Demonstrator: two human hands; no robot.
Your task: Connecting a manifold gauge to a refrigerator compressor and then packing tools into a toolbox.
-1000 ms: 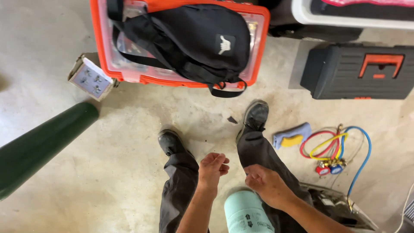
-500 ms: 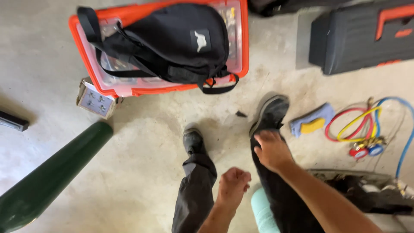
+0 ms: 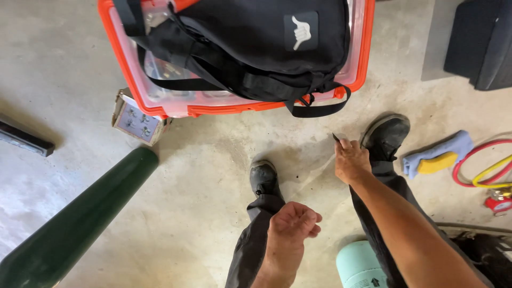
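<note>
My right hand (image 3: pixel 352 160) reaches down to the concrete floor beside my right shoe (image 3: pixel 386 134). Its fingertips pinch a small dark piece (image 3: pixel 335 137) at floor level. My left hand (image 3: pixel 292 226) hovers over my left leg, fingers loosely curled with nothing in them. My left shoe (image 3: pixel 263 177) rests flat on the floor ahead of it. A pale teal gas cylinder (image 3: pixel 360 266) stands between my legs at the bottom edge.
An orange-rimmed clear bin (image 3: pixel 125 64) holds a black backpack (image 3: pixel 256 42). A dark green cylinder (image 3: pixel 80 218) lies at the left, near a small box of screws (image 3: pixel 137 121). At the right are a blue cloth (image 3: pixel 437 154), coloured hoses (image 3: pixel 482 168) and a black case (image 3: pixel 480 42).
My right hand has moved forward from my knee to the small dark piece by my right shoe. The left hand stayed over my left leg. The view has tilted closer to the floor.
</note>
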